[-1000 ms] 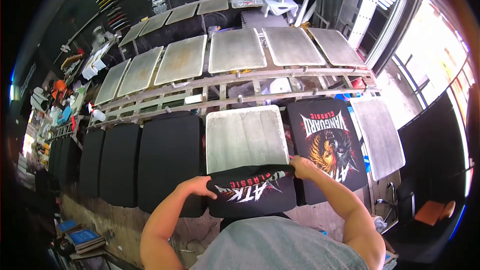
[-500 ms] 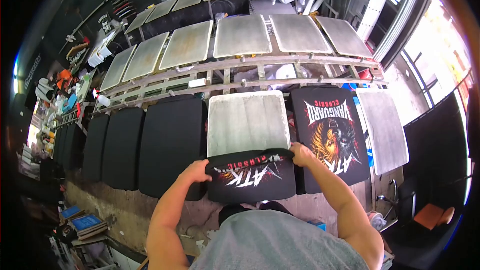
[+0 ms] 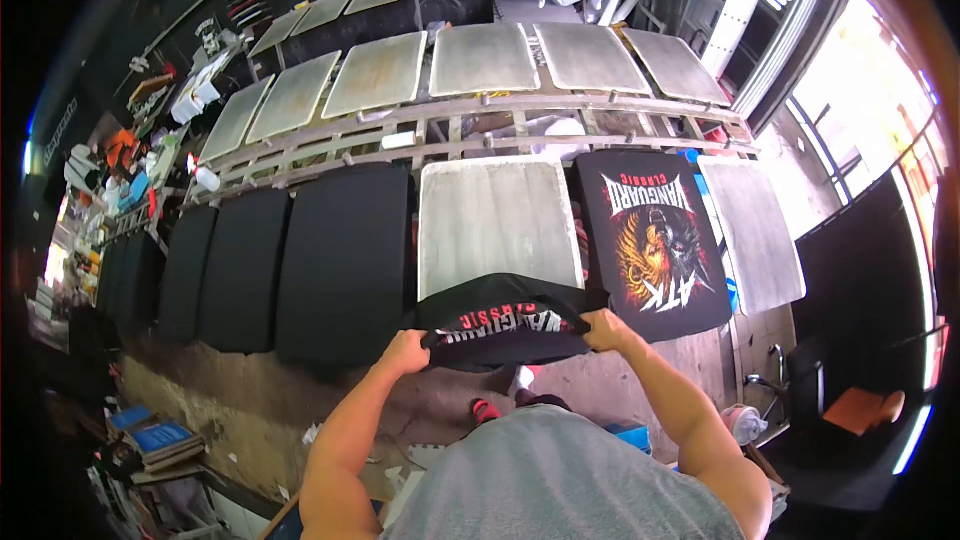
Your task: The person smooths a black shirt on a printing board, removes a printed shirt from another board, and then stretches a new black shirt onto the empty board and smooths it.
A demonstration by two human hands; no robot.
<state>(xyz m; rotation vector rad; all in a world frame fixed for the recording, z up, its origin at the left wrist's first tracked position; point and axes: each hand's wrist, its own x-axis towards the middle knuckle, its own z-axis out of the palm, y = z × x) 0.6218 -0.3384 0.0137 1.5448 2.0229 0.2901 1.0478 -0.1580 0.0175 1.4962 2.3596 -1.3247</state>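
Observation:
A black printed T-shirt (image 3: 500, 345) hangs bunched at the near end of a pale platen (image 3: 500, 225), most of which lies bare behind it. Red "CLASSIC" and part of a white word show on the cloth; folds hide the rest. My left hand (image 3: 405, 351) is closed round the shirt's left side. On the opposite side my right hand (image 3: 606, 330) grips the fabric in the same way. Just right of it, another black T-shirt (image 3: 655, 240), with a lion-like print and the words "VANGUARD CLASSIC" and "ATK", lies flat over its platen.
Plain black shirts (image 3: 345, 260) cover several platens on the left. A bare platen (image 3: 752, 230) stands at the right. Behind a wooden rail (image 3: 480, 105) runs a row of grey platens (image 3: 485, 60). Boxes (image 3: 162, 438) sit at lower left, a chair (image 3: 862, 407) at lower right.
Both hands have pulled the shirt nearer to me, off more of the platen. Its near end has folded up, and the "ATK" lettering on it no longer shows.

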